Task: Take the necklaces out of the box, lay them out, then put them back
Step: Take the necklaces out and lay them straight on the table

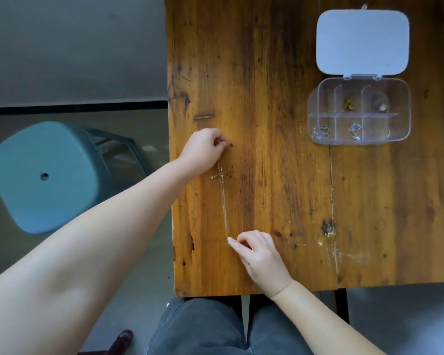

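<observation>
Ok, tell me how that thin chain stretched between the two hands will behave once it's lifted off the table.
The necklace is a fine chain, so it will probably go limp and sag between the left hand and right hand. It looks very light. Its small pendant may slide or swing, and the links could tangle.

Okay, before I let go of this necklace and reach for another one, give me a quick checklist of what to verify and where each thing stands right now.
1. Necklace stretched straight on the table between both hands: ok.
2. Left hand has a grip on the far end: ok, fingers pinched shut there.
3. Right hand has a grip on the near end: ok, fingertips pinch the chain.
4. Pendant lying flat, untangled: cannot tell, too small.
5. Box open, lid folded back: ok.
6. More jewellery left in the box: ok, four compartments hold pieces; whether they are necklaces, cannot tell.
</observation>
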A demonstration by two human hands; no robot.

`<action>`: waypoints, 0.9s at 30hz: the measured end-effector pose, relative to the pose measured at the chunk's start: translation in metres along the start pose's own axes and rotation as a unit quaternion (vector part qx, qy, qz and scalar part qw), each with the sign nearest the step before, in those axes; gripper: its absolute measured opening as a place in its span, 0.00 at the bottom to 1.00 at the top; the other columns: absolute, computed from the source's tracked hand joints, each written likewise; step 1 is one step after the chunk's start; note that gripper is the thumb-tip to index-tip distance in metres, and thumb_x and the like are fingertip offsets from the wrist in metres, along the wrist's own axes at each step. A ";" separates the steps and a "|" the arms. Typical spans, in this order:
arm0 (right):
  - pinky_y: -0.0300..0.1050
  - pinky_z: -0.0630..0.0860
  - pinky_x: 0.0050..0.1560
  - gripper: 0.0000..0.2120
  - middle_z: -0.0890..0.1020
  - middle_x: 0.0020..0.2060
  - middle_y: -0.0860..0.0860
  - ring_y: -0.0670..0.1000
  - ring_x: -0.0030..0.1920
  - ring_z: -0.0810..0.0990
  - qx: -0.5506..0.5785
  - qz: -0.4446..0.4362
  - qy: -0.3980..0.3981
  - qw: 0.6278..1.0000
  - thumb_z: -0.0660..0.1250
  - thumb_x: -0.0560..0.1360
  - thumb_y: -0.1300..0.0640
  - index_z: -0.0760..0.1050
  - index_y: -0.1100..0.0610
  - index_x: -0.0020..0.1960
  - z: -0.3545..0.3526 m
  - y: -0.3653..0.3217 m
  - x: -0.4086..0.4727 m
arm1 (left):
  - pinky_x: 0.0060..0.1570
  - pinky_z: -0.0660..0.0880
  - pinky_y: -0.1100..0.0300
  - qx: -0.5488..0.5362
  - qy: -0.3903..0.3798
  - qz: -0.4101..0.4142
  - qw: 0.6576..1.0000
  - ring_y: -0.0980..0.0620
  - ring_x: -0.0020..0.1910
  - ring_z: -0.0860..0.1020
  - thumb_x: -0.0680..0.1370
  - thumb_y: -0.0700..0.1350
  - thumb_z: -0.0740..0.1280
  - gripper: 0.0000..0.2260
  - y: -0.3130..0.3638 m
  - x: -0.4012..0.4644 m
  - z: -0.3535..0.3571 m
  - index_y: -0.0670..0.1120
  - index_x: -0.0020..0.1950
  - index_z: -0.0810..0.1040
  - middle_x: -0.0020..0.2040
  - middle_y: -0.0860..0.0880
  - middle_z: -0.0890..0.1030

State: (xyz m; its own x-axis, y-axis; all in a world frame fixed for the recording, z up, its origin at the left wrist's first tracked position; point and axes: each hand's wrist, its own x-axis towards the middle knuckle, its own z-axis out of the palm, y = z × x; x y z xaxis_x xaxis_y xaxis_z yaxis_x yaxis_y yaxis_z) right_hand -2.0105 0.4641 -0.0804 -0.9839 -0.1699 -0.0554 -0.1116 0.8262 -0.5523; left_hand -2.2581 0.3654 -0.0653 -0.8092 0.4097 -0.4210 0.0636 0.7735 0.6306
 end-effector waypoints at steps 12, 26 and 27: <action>0.45 0.72 0.53 0.14 0.81 0.47 0.52 0.49 0.51 0.75 0.005 0.101 0.113 0.988 0.63 0.75 0.61 0.78 0.56 0.60 -0.060 0.040 0.023 | 0.37 0.75 0.52 0.187 0.089 0.138 0.968 0.43 0.47 0.75 0.78 0.47 0.64 0.15 0.028 0.014 0.018 0.45 0.63 0.70 0.51 0.43 0.73; 0.45 0.71 0.36 0.14 0.81 0.47 0.59 0.60 0.46 0.80 -0.261 0.249 -0.099 0.927 0.64 0.77 0.50 0.75 0.60 0.56 -0.208 0.215 0.177 | 0.40 0.75 0.54 0.109 0.059 0.194 0.973 0.48 0.51 0.75 0.79 0.47 0.63 0.11 0.128 0.032 0.102 0.47 0.60 0.74 0.51 0.46 0.78; 0.46 0.71 0.35 0.14 0.81 0.45 0.58 0.59 0.44 0.80 -0.271 0.254 -0.111 0.922 0.65 0.77 0.50 0.76 0.60 0.55 -0.208 0.216 0.180 | 0.39 0.75 0.54 0.109 0.062 0.193 0.973 0.47 0.50 0.76 0.79 0.47 0.63 0.11 0.129 0.032 0.103 0.47 0.60 0.75 0.51 0.46 0.78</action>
State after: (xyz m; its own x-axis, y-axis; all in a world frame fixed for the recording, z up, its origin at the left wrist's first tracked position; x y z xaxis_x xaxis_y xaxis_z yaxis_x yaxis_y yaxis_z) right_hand -2.2411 0.7240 -0.0364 -0.8825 0.2558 -0.3947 0.2424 0.9665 0.0846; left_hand -2.2155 0.5278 -0.0645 -0.7636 0.6394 -0.0900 0.4883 0.6630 0.5674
